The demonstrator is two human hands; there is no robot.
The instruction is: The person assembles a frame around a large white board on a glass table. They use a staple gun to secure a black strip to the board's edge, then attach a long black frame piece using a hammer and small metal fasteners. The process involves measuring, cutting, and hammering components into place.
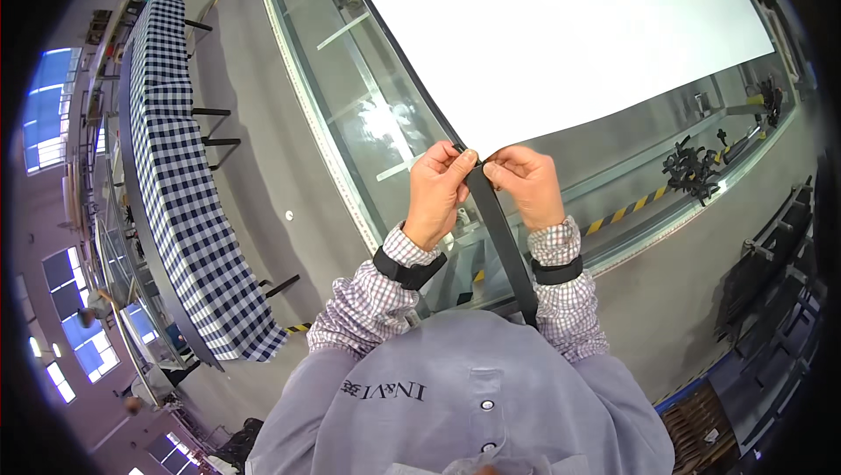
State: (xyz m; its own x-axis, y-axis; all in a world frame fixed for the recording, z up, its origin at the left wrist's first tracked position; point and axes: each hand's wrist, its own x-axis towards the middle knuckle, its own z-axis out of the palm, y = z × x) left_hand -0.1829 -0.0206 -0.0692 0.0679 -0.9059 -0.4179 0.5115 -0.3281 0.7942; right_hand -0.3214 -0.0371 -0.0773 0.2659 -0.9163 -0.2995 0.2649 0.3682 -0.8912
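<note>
Head view: black strip [502, 234] at near left corner of white sheet [569, 37], over glass worktop [350, 90].
Grip of left hand [438, 186] and right hand [530, 188]: thumb-to-finger pinch, no visible gap, on strip. Beyond worktop's near edge: strip's loose end. Apparently at strip-to-corner fitting; next, probably, calling for even alignment.

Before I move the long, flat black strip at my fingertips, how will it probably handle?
The long, flat black strip likely flexes, since it looks thin and ribbon-like. It's probably light for its size: it's narrow, and your left hand and right hand meet it with just fingertips. Rolling seems unlikely, given its flat face.
</note>
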